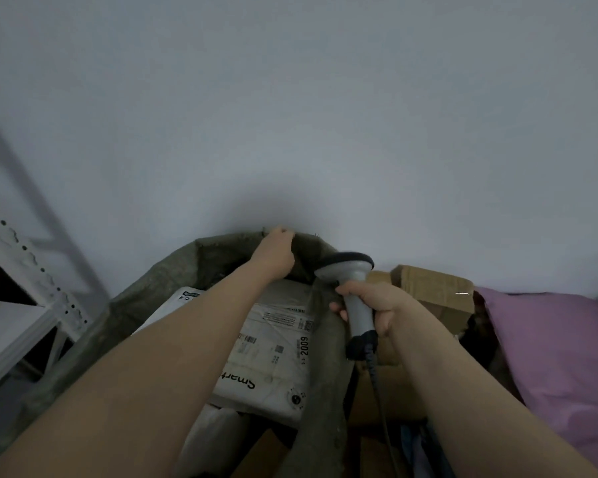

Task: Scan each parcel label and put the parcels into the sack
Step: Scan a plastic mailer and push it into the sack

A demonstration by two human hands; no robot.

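Note:
A grey-green woven sack (159,284) stands open below me against the wall. My left hand (276,254) reaches over it and grips the sack's far rim. Inside lies a white parcel (273,353) with printed labels, a barcode and the number 2009. A second white parcel (214,439) sits lower, partly hidden by my forearm. My right hand (373,305) grips the handle of a grey barcode scanner (351,274), its head level with the sack's right edge. The scanner's dark cable (377,384) hangs down.
To the right of the sack are brown cardboard boxes (428,288) and a purple plastic mailer (560,353). A white metal shelf rack (25,270) stands at the left. A plain pale wall fills the upper view.

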